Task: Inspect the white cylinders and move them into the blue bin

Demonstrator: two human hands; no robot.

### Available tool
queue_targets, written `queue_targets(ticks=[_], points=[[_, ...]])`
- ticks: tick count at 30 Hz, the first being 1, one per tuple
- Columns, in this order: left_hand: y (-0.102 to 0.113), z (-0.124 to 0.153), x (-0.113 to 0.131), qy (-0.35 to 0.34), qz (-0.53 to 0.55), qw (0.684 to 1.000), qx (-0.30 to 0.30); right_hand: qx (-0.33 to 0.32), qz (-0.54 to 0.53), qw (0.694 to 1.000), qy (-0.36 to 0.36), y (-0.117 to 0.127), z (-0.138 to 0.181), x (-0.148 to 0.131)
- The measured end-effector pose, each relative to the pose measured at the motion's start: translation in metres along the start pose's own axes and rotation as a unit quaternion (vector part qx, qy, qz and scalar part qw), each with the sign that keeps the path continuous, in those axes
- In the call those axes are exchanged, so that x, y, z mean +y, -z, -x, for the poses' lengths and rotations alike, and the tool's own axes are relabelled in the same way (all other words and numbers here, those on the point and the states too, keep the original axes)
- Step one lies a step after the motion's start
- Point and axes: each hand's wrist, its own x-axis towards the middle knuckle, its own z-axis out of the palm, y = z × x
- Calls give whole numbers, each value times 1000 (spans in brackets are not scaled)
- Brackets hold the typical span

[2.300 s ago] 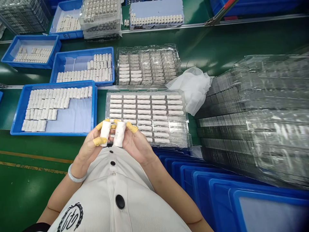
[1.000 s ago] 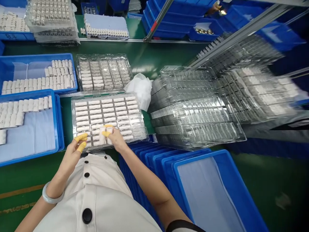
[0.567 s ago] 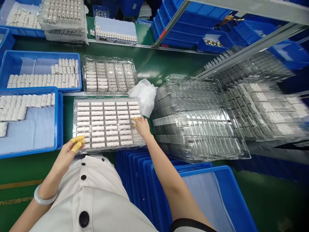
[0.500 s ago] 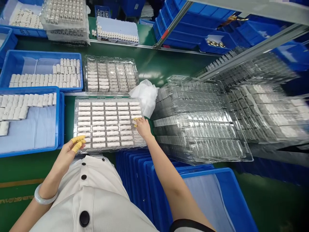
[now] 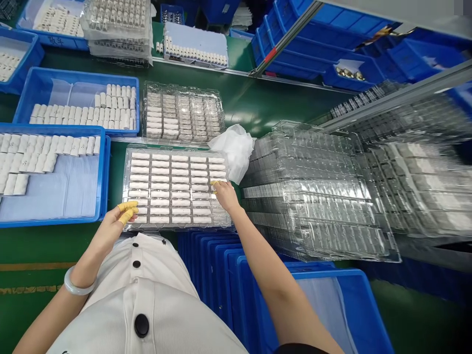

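Observation:
A clear plastic tray [image 5: 178, 227] holds rows of small white cylindrical pieces [image 5: 180, 187] in its slots. Yellow finger covers are on both my hands. My left hand [image 5: 117, 219] is at the tray's lower left corner, thumb and fingers closed together over the left column; whatever is between them is hidden. At the right column, my right hand [image 5: 225, 194] has its fingertips pinched on a small white piece, mostly covered by the fingers. Below that hand, the slots of the right column show no white pieces.
Blue bins [image 5: 101, 172] with white pieces stand on the left. Another filled clear tray [image 5: 183, 113] lies behind, near a crumpled white plastic bag [image 5: 239, 150]. A tall stack of clear trays [image 5: 317, 191] rises on the right. Nested blue bins [image 5: 236, 290] are below the table edge.
The view has turned a little, so everything sits further right in it. Both hands stay at about the same places on the tray.

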Motion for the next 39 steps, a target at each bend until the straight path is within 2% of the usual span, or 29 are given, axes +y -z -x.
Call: queue_targets(ticks=[7, 11, 15, 18, 22, 25, 27, 30, 35, 39], points=[[24, -2, -10, 12, 27, 999, 36, 32, 12, 999, -39, -17, 32, -4], [40, -4, -16, 15, 35, 998, 59, 43, 13, 998, -46, -26, 40, -4], [64, -21, -25, -15, 15, 993, 119, 70, -13, 997, -32, -24, 41, -9], [110, -46, -29, -28, -57, 974, 219, 116, -50, 992, -27, -24, 40, -17], [208, -66, -16, 1, -154, 914, 375, 171, -106, 980, -17, -35, 33, -37], [267, -64, 4, 36, -198, 882, 425, 188, -140, 972, 2, -38, 28, -59], [288, -62, 15, 50, -215, 878, 425, 191, -163, 968, 17, -36, 26, -76], [297, -65, 27, 60, -229, 884, 403, 201, -189, 961, 33, -31, 23, -98], [292, -75, 33, 73, -231, 891, 384, 199, -199, 959, 45, -26, 26, -128], [292, -86, 30, 110, -227, 880, 402, 205, -227, 950, 65, -22, 33, -148]])
